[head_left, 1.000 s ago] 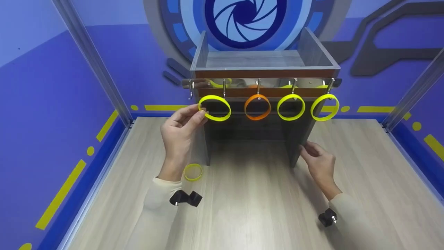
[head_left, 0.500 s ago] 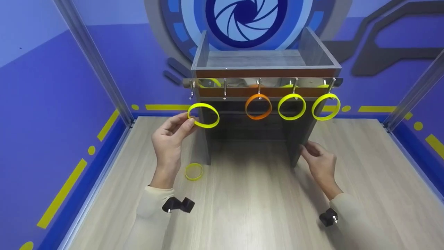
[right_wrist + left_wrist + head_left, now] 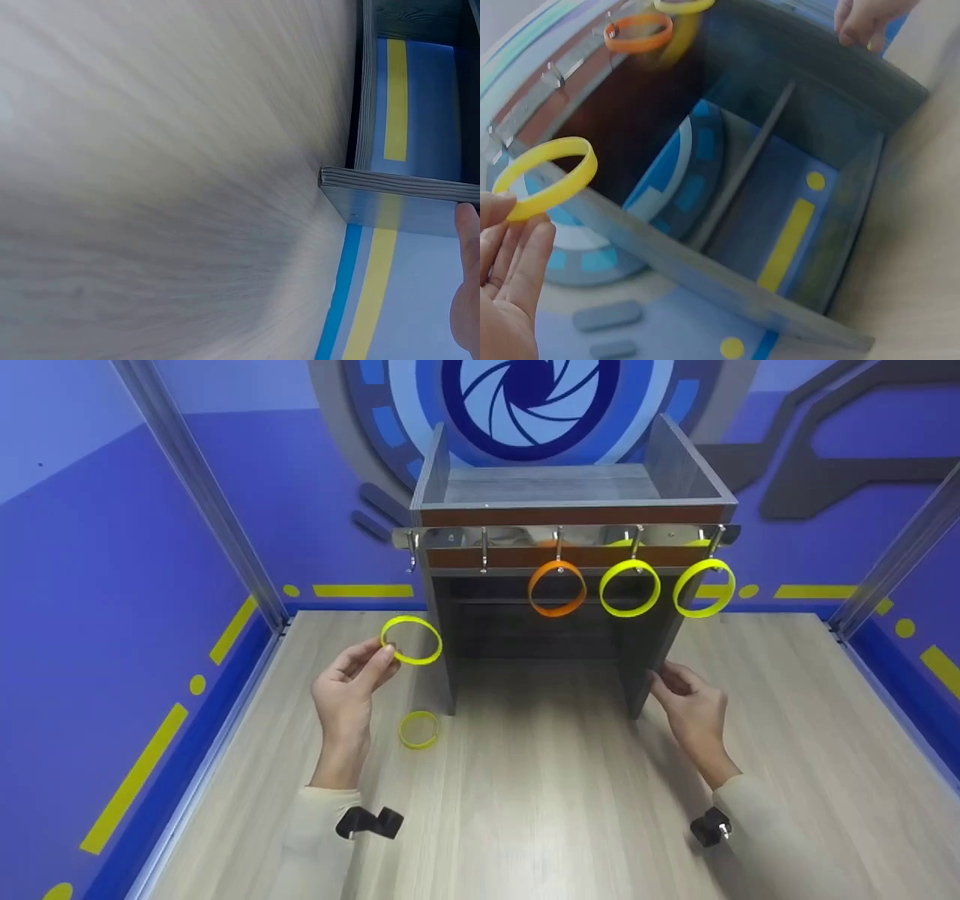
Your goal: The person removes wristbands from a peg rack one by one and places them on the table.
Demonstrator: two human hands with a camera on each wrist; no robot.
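Head view, and centre-left the left hand [image 3: 347, 684] pinches a yellow wristband [image 3: 417, 661], seemingly leaving its loop clear, while lower right the right hand [image 3: 691, 709], grip unclear, touches a grey side panel [image 3: 637, 675], perhaps steadying it.

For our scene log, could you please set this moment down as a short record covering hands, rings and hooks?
Left hand: pinches a yellow ring, off the hooks
Right hand: at the right side panel of the gray stand
Hooks: five in a row
Hanging: orange ring on the middle hook, yellow rings on the two to its right
Loose ring: yellow, on the tabletop
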